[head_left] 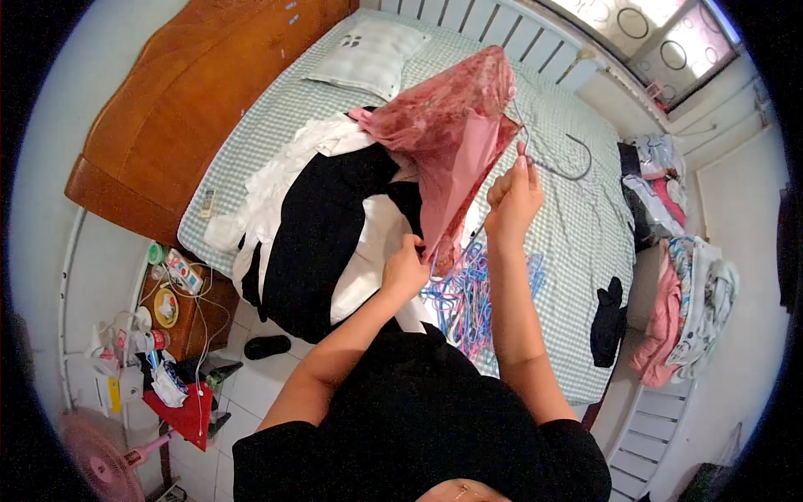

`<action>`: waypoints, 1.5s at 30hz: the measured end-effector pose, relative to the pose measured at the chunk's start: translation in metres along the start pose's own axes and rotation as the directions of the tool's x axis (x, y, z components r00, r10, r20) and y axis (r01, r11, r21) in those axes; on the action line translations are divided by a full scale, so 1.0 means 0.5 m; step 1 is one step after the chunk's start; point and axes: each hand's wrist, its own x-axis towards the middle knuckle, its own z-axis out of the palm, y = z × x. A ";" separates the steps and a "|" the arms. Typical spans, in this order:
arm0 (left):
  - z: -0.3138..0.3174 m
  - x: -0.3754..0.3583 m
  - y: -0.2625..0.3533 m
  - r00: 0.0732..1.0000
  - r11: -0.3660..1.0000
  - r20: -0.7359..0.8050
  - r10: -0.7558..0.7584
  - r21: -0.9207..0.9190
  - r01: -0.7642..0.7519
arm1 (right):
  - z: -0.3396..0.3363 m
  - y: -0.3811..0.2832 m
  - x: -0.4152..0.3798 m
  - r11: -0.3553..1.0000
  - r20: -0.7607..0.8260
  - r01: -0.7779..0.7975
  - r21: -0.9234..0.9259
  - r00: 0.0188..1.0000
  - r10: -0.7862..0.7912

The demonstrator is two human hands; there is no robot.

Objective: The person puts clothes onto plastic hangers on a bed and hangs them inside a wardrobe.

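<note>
Right hand: my right hand (512,194) is raised over the bed, fingers closed around the neck of a thin grey wire hanger (559,164), its hook curving off to the right.
Left hand: my left hand (407,269) sits lower, pinching the bottom edge of the garment between fingers and thumb.
Garment: a pink-and-red floral patterned fabric garment (456,134) hangs from the hanger, spread between my two hands above the mattress.
Bed: a mattress under a green-and-white checked sheet (577,234), with a wooden headboard (192,92) at left.
Laundry pile: black and white clothes (322,226) lie heaped on the sheet, just below and left of the garment.
Spare hangers: a tangle of blue and pink plastic hangers (468,297) lies on the sheet between my forearms.
Pillow: a pale checked pillow (368,54) rests near the headboard.
Bedside: a small wooden nightstand (188,305) cluttered with small items, and a pink electric fan (96,460) on the floor.
</note>
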 end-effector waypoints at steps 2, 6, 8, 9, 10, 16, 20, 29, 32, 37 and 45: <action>0.001 -0.003 -0.010 0.999 0.999 0.006 0.032 0.040 -0.032 | -0.006 0.011 0.023 1.000 0.009 0.002 0.005 1.000 -0.002; 0.010 -0.031 -0.014 0.992 0.982 0.052 0.111 0.145 -0.117 | -0.016 0.049 0.034 0.988 -0.049 0.049 -0.149 0.997 -0.057; -0.004 -0.034 -0.005 0.992 0.987 0.086 0.092 -0.139 -0.080 | -0.032 0.094 0.013 0.601 0.170 0.391 -0.697 0.905 -0.390; -0.011 -0.033 -0.001 0.989 0.912 0.123 0.085 -0.410 -0.027 | -0.057 0.134 -0.004 0.614 0.216 0.385 -0.689 0.918 -0.332; -0.016 -0.025 0.000 0.988 0.911 0.125 0.085 -0.411 -0.027 | -0.089 0.171 -0.026 0.626 0.263 0.378 -0.682 0.926 -0.273; -0.031 0.015 -0.036 0.984 0.748 0.090 0.152 -0.662 -0.054 | -0.206 0.169 -0.123 0.565 0.299 0.099 -0.819 0.915 0.272; -0.042 0.044 -0.055 0.960 0.967 -0.112 0.255 0.053 -0.251 | -0.253 0.117 -0.105 0.713 0.326 0.143 -0.686 0.937 0.125; 0.088 -0.001 0.041 0.897 0.972 0.377 0.229 -0.034 -0.233 | -0.127 -0.022 -0.074 0.927 0.211 -0.045 -0.371 0.969 0.131; 0.106 -0.002 0.049 0.919 0.958 0.274 0.284 -0.108 -0.264 | -0.113 -0.006 -0.083 0.915 0.246 0.027 -0.402 0.966 0.079; 0.103 0.024 0.033 0.951 0.975 0.215 0.220 -0.079 -0.208 | -0.096 0.005 -0.095 0.908 0.234 0.051 -0.416 0.971 0.053; 0.047 0.005 0.032 0.930 0.989 0.362 0.065 0.101 -0.108 | -0.059 0.024 -0.039 0.925 0.137 0.125 -0.359 0.987 -0.080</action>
